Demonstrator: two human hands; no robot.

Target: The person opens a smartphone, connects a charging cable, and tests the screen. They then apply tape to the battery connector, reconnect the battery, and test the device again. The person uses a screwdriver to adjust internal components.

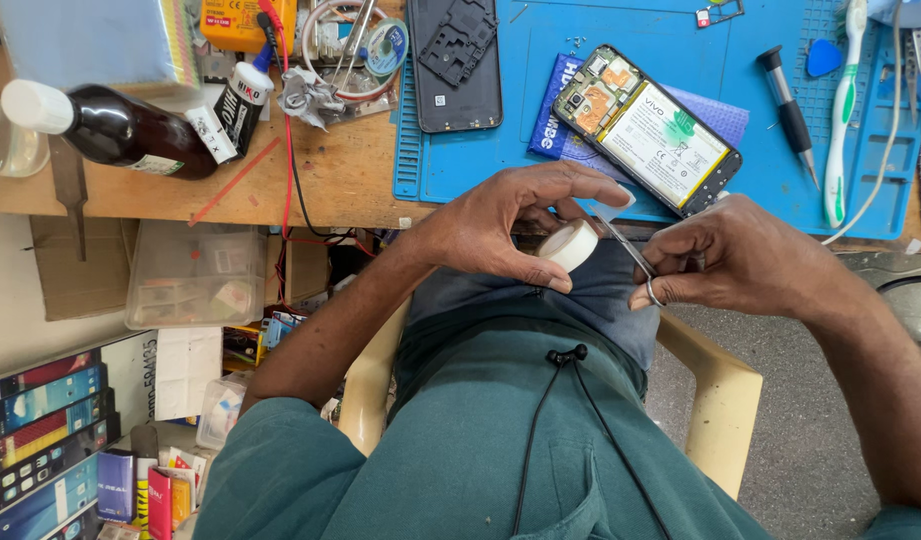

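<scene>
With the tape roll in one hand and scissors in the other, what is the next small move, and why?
Probably closing the scissors on the tape: the left hand holds the white tape roll right at the blades, and the right hand has a finger through a scissor loop. Whether a strip is already pulled free cannot be told.

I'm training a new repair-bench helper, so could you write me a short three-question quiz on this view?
1. True or false: the left hand holds a roll of white tape.
2. Which tool does the right hand hold? A) scissors B) toothbrush C) screwdriver
3. Fill in: the opened phone with its battery showing lies on the blue ____.

Key:
1. True; thumb and fingers pinch the roll over the lap.
2. A; a finger goes through a handle ring and the blades point toward the tape.
3. Mat; the phone's separate back cover lies at the mat's left edge.
</scene>
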